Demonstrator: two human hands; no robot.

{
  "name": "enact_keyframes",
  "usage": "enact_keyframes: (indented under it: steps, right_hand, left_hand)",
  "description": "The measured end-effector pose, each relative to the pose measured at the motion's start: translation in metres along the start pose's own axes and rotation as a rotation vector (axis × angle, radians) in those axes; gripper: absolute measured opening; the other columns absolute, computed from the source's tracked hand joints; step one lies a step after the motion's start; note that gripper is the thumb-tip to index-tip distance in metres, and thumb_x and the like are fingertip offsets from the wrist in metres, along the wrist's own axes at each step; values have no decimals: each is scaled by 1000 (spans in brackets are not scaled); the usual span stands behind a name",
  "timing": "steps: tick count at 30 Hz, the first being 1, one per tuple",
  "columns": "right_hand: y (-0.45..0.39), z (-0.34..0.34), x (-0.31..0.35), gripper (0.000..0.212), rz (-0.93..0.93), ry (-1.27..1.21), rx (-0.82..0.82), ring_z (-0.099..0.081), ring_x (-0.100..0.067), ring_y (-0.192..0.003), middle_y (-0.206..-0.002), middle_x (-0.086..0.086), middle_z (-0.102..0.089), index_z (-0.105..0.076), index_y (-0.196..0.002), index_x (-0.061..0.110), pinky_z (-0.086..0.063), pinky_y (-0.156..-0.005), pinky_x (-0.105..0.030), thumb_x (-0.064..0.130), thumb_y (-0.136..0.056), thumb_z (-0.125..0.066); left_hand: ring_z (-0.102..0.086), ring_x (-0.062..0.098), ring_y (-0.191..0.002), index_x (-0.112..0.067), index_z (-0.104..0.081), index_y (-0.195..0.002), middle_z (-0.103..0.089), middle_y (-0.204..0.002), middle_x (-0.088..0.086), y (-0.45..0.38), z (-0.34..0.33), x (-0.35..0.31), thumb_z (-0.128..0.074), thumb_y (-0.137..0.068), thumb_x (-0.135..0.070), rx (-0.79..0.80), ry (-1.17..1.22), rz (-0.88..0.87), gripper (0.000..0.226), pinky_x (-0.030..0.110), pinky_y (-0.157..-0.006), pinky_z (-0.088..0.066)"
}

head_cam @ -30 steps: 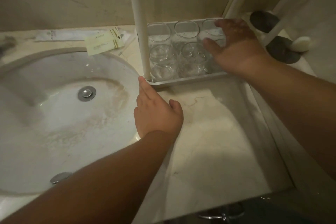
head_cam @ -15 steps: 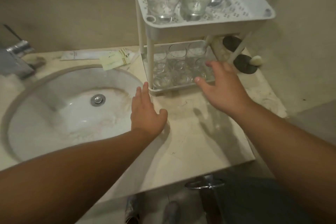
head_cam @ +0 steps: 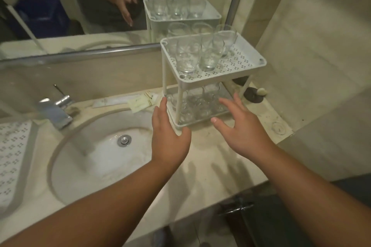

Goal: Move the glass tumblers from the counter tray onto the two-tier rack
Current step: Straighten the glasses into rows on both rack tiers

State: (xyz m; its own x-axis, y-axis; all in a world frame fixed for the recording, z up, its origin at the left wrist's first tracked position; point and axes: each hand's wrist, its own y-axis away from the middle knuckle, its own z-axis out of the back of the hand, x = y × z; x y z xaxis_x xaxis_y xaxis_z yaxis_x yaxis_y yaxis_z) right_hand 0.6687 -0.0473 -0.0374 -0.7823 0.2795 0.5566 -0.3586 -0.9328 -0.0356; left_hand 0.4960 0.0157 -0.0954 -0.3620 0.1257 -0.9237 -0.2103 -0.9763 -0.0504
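A white two-tier rack [head_cam: 244, 66] stands on the counter at the back right, against the mirror. Several clear glass tumblers [head_cam: 187, 57] stand on its perforated top tier, and several more tumblers [head_cam: 200, 104] fill the lower tier. My left hand [head_cam: 167, 134] hovers with straight fingers beside the rack's front left leg and holds nothing. My right hand [head_cam: 240, 128] is spread open just in front of the lower tier, empty, not touching the glasses. A white perforated tray [head_cam: 14, 158] lies at the far left edge.
A round white sink [head_cam: 104, 154] with a chrome faucet [head_cam: 57, 110] lies left of the rack. Paper sachets [head_cam: 140, 101] rest behind the sink. Dark stones [head_cam: 254, 94] sit right of the rack. A mirror [head_cam: 90, 6] backs the counter; a wall closes the right side.
My right hand has drawn back out of the lower tier, empty. My left hand stays by the rack's front left leg. The view has pulled back and risen, showing the top tier and mirror.
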Motion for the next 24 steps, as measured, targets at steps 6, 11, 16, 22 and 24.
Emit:
enact_keyframes:
  steps: [6, 11, 16, 22, 24]
  right_hand:
    - [-7, 15, 32, 56, 43, -48, -130, -51, -18, -125, -150, 7, -36, -44, -140, 37, -43, -103, -37, 48, -88, -61]
    - [-28, 25, 45, 51, 82, -28, -187, -53, -15, -117, -135, 7, -48, -47, -136, 34, -45, -97, -36, 46, -89, -62]
    - [-53, 38, 46, 50, 109, 45, -193, -51, -15, -114, -133, 3, -49, -48, -136, 32, -40, -90, -27, 39, -89, -64]
    - [-79, 52, 29, 51, 95, 94, -155, -50, -14, -116, -141, 3, -45, -47, -138, 32, -38, -93, -26, 34, -90, -62]
    - [-91, 59, 23, 50, 98, 106, -146, -48, -15, -123, -142, 1, -46, -47, -139, 28, -36, -95, -26, 32, -90, -61]
  left_hand:
    - [-27, 19, -148, -46, -6, -154, -12, -165, -10, -21, 35, -35, -59, -85, -24, 10, 57, -71, 90, 42, -117, -33]
    - [-43, 17, -136, -36, -22, -154, -30, -156, -5, -39, 49, -62, -62, -85, -26, -23, 47, -132, 80, 47, -110, -43]
    - [-46, 17, -132, -31, -31, -151, -40, -150, -2, -66, 50, -80, -65, -87, -26, -40, -30, -187, 73, 35, -108, -42]
    - [-40, 21, -139, -28, -31, -152, -39, -154, 0, -103, 39, -100, -66, -88, -34, -36, -219, -276, 73, 34, -108, -35]
    - [-39, 22, -140, -27, -29, -153, -38, -155, 0, -116, 31, -107, -67, -89, -37, -36, -279, -276, 75, 40, -110, -38]
